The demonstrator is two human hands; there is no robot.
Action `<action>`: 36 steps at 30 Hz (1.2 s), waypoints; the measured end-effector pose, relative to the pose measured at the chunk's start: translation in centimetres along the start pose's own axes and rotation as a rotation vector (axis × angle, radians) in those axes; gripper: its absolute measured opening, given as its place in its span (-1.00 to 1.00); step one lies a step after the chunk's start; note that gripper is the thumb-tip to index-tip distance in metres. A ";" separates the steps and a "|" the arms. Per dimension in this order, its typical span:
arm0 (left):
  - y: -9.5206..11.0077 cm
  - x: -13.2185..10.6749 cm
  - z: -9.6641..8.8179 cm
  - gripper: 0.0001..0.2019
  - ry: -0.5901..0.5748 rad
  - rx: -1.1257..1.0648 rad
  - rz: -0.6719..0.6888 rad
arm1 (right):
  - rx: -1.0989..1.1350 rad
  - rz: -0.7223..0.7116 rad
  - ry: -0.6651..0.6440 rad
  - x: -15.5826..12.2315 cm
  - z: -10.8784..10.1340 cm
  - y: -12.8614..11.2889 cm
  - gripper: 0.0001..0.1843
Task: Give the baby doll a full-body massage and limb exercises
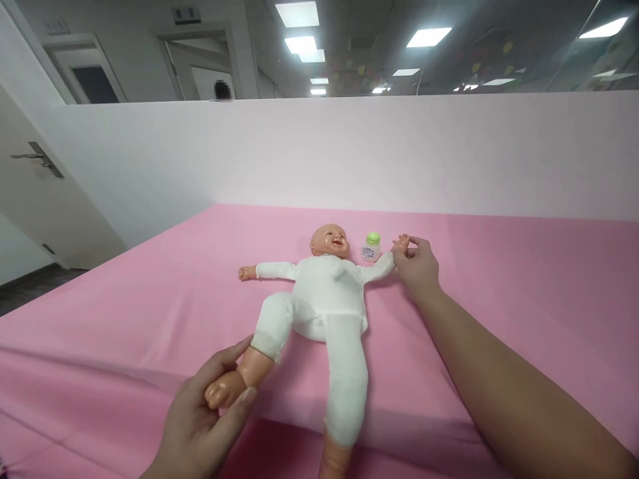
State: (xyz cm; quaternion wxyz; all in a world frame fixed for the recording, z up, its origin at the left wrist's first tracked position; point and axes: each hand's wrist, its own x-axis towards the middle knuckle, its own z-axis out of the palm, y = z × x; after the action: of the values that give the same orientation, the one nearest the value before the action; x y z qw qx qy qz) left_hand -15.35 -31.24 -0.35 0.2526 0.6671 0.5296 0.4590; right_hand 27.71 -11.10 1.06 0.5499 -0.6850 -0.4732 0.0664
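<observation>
A baby doll [324, 299] in a white bodysuit lies on its back on a pink sheet [524, 286], arms spread, head away from me. My left hand [204, 416] is wrapped round the doll's bare foot near the sheet's front edge. My right hand [418, 266] is stretched out and pinches the doll's hand on the right side. A small bottle with a green cap [371, 247] stands beside the doll's head, just left of my right hand.
A white partition wall [349, 153] stands behind the pink surface. A door with a lever handle [37, 159] stands open at the left. Ceiling lights and another doorway show beyond the partition.
</observation>
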 end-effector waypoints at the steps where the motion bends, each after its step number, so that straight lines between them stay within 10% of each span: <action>1: 0.4 0.5 0.1 -0.48 0.000 -0.015 -0.021 | 0.040 -0.053 0.018 -0.4 0.0 -0.6 -0.44; 18: 4.2 9.5 5.1 -0.43 -0.106 -0.103 -0.112 | -0.022 -0.984 -0.484 -6.9 2.6 -6.0 -0.61; 29: 4.3 10.6 7.1 -0.44 -0.153 -0.164 -0.118 | -0.025 -0.986 -0.588 -6.6 2.7 -6.1 -0.63; 36: 4.3 9.2 6.2 -0.44 -0.140 -0.113 -0.084 | -0.042 -0.750 -0.510 -6.6 1.7 -6.3 -0.68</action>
State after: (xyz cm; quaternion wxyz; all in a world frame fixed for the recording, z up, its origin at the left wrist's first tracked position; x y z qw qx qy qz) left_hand -7.71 -23.03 3.59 0.3452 0.6594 0.5116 0.4293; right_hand 19.46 -15.01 2.73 0.3879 -0.4390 -0.8102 0.0197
